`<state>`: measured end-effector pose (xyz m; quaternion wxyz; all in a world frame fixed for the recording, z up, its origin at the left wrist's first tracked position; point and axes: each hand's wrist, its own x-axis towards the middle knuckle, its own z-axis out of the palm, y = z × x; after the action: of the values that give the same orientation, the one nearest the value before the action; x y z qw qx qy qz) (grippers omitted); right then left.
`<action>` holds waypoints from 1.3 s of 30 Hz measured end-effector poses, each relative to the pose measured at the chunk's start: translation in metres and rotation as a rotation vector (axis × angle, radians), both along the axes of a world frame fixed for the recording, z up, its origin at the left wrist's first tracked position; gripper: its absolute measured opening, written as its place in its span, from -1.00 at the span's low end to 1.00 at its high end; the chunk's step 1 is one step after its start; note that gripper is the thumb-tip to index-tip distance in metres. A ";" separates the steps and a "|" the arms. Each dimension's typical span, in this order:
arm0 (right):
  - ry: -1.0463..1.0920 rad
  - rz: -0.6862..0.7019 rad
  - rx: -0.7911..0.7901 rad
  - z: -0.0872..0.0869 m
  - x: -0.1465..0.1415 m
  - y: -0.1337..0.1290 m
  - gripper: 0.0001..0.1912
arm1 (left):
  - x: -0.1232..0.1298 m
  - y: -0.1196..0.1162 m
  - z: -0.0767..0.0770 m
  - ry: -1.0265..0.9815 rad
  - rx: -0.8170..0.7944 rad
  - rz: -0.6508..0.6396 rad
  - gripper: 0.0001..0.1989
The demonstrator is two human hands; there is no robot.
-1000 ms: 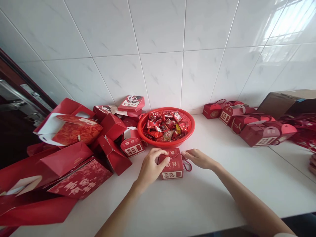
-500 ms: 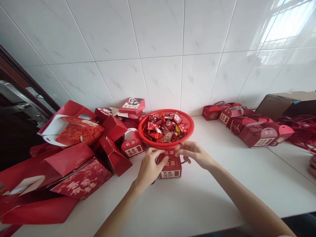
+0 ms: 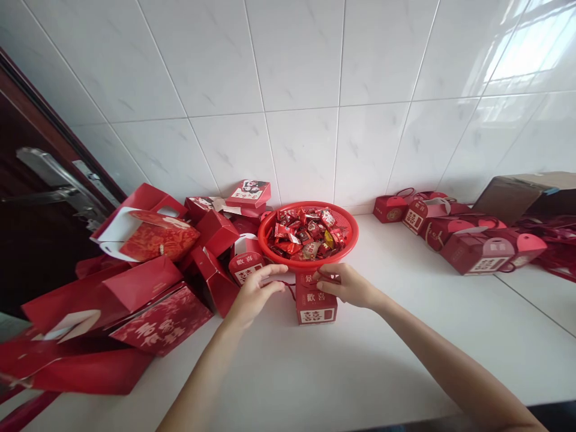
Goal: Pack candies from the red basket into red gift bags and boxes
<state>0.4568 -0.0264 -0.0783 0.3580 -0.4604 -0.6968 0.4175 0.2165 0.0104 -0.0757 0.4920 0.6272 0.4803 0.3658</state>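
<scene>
A small red gift box (image 3: 317, 298) with white Chinese characters and a cream label stands upright on the counter before me. My right hand (image 3: 348, 285) is closed on its top flap from the right, fingertips pinching near the upper edge. To the left of the box is my left hand (image 3: 254, 294), thumb and forefinger apart. A dark red cord (image 3: 290, 288) runs from the box toward that thumb; whether they touch I cannot tell. Right behind the box sits a red plastic basket (image 3: 353, 240) of wrapped candies (image 3: 308, 234).
Unfolded and folded red boxes (image 3: 157, 324) are heaped at left, near a dark door with a metal handle (image 3: 58, 180). Several finished gift boxes (image 3: 468, 252) with cords stand at right, beside a cardboard carton (image 3: 513, 195). White tiles (image 3: 301, 144) back the counter.
My left hand has drawn away leftward from the box top, and its thumb and forefinger have parted. My right hand stays at the top, its fingers now farther over the box. The view has shifted slightly.
</scene>
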 end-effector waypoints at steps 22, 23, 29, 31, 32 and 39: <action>-0.069 -0.006 0.038 -0.003 0.000 0.002 -0.91 | 0.000 0.017 -0.030 0.144 -0.070 -0.282 -0.88; -0.073 -0.005 0.036 -0.003 -0.001 0.002 -0.90 | -0.003 0.017 -0.026 0.089 -0.104 -0.244 -0.88; -0.091 -0.008 0.021 -0.001 -0.002 0.001 -0.91 | -0.023 0.019 0.006 -0.267 -0.205 -0.112 -0.75; -0.091 -0.011 -0.002 -0.001 -0.002 0.000 -0.89 | -0.030 0.018 0.017 -0.362 -0.163 -0.087 -0.73; -0.095 -0.011 -0.011 -0.001 -0.002 0.000 -0.88 | -0.032 0.016 0.023 -0.398 -0.143 -0.093 -0.74; -0.021 0.035 0.015 0.017 -0.003 0.003 -0.71 | -0.014 -0.004 0.042 -0.309 -0.076 -0.323 -0.71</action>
<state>0.4537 -0.0235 -0.0614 0.3468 -0.4498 -0.7115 0.4136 0.2021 0.0062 -0.0337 0.6352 0.6133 0.3062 0.3557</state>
